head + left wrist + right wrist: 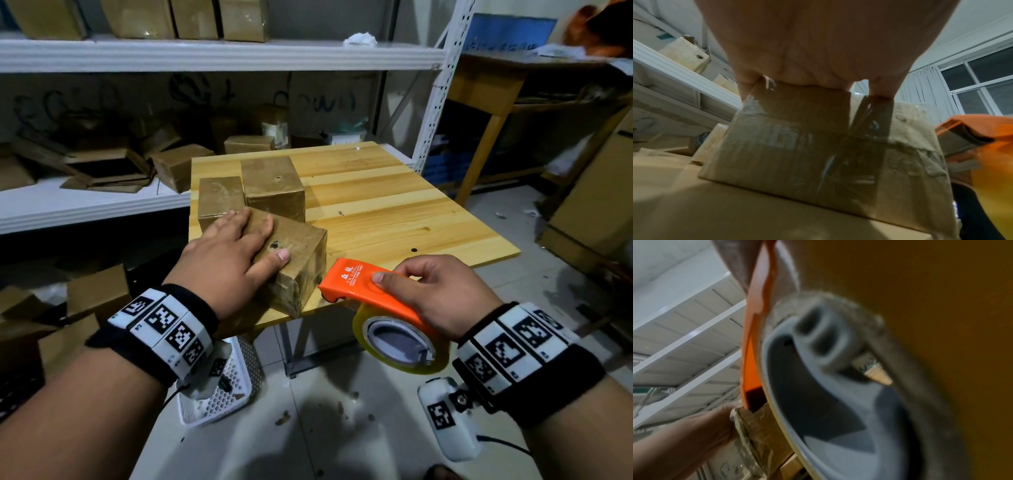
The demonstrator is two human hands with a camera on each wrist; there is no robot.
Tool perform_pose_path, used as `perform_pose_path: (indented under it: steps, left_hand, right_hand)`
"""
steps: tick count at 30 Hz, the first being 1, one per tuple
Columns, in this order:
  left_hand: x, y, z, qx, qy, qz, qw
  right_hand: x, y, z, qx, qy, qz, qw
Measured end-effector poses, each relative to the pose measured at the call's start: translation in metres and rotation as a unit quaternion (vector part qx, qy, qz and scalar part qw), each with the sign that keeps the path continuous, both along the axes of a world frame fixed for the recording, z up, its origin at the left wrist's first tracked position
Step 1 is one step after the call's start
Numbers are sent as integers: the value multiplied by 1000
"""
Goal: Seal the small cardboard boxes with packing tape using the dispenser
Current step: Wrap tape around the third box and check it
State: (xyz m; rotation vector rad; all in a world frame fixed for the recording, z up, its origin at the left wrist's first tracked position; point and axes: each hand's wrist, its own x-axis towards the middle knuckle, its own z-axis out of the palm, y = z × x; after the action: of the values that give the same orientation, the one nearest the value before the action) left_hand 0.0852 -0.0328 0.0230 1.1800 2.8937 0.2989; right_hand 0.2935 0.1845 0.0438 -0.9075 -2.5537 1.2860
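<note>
A small tape-wrapped cardboard box [298, 260] [828, 146] sits at the near left corner of the wooden table [394, 212]. My left hand [236, 253] lies flat on its top, fingers spread and thumb along the top. My right hand [435, 291] grips the orange tape dispenser [363, 287] [756, 340] with its clear tape roll [400, 342] [838, 394]. The dispenser's front edge is just to the right of the box's right side, near the table's front edge. Two more taped boxes [219, 198] [274, 186] stand behind the first.
White metal shelving [205, 54] with more cardboard boxes [178, 164] runs behind and left of the table. A white perforated basket [222, 387] sits on the tiled floor below. A second wooden table [486, 89] stands at the right.
</note>
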Motion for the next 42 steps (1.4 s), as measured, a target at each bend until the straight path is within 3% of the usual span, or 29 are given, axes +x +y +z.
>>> perform_pose_path:
  steps: [8, 17, 22, 28, 31, 34, 42]
  left_hand:
    - [-1, 1, 0, 6, -3, -3, 1000]
    - [1, 3, 0, 11, -6, 6, 1000]
    - [2, 3, 3, 8, -14, 7, 1000]
    - [1, 3, 2, 8, -13, 5, 1000]
    - [1, 3, 2, 4, -11, 4, 1000]
    - [1, 3, 2, -3, -9, 5, 1000]
    - [8, 5, 3, -5, -10, 25, 1000]
  right_hand:
    - [-16, -16, 7, 133, -74, 8, 988]
    - [-27, -21, 28, 210, -123, 30, 970]
    - [-26, -35, 19, 271, -189, 61, 942]
    - [-9, -24, 45, 162, -39, -3, 986]
    - [-7, -13, 45, 196, 29, -93, 976]
    - [-17, 0, 33, 253, 5, -135, 958]
    - [-50, 11, -7, 373, -48, -67, 924]
